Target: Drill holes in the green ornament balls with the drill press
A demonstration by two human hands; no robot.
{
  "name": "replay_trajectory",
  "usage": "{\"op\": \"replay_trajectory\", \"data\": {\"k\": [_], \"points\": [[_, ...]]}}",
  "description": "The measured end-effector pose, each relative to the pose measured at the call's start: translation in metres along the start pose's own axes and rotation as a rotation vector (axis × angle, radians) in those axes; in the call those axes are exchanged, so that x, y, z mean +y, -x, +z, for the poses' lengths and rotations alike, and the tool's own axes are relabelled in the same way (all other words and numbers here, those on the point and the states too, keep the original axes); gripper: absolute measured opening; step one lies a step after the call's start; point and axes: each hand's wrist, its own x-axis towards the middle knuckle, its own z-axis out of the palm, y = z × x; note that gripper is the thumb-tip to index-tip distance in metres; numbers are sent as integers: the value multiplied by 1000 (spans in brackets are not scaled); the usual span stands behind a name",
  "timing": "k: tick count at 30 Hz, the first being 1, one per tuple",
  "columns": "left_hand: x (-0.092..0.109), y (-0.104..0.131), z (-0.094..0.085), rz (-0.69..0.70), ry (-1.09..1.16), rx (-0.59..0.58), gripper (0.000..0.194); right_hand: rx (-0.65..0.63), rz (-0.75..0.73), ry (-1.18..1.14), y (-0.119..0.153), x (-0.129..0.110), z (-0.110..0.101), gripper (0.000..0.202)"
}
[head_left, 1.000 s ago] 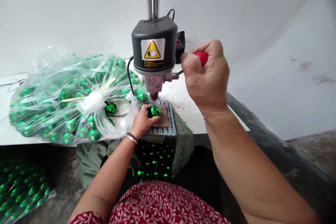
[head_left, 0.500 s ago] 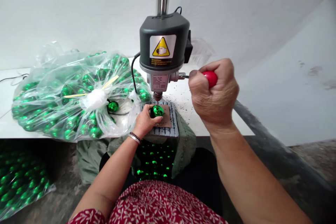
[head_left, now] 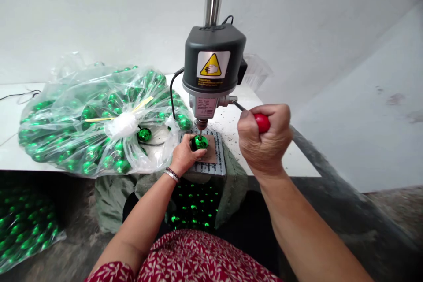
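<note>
A shiny green ball rests on a brown board on the drill press base, directly under the bit. Thumb and fingers of my left hand grip the ball from its left side. My right hand is wrapped round the red knob of the feed lever, right of the dark grey drill press. The drill bit reaches down to the top of the ball; whether it has entered cannot be made out.
A tied clear bag of green balls covers the left of the white table. Another bag of green balls lies low at the left. More green balls show below the table edge. Dark shavings lie around the base.
My right hand has moved down with the red knob, and the lever now slopes downward. My left hand still holds the ball. The whole view has shifted slightly.
</note>
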Motion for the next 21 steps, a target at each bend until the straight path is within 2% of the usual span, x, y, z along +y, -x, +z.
{"op": "replay_trajectory", "data": {"k": [7,13,15,18,21], "points": [[0,1,1,5,26,6,53,101,-97,-25,18,11,7,10],[4,2,0,-20,41,21,52,54,-104,-39,33,16,6,9],[4,2,1,-14,56,26,52,67,-72,-71,24,12,7,12],[2,1,2,-2,102,40,52,64,-10,-92,-11,2,12,20],[-3,2,1,33,211,44,51,-49,116,-87,-49,-7,16,24]]}}
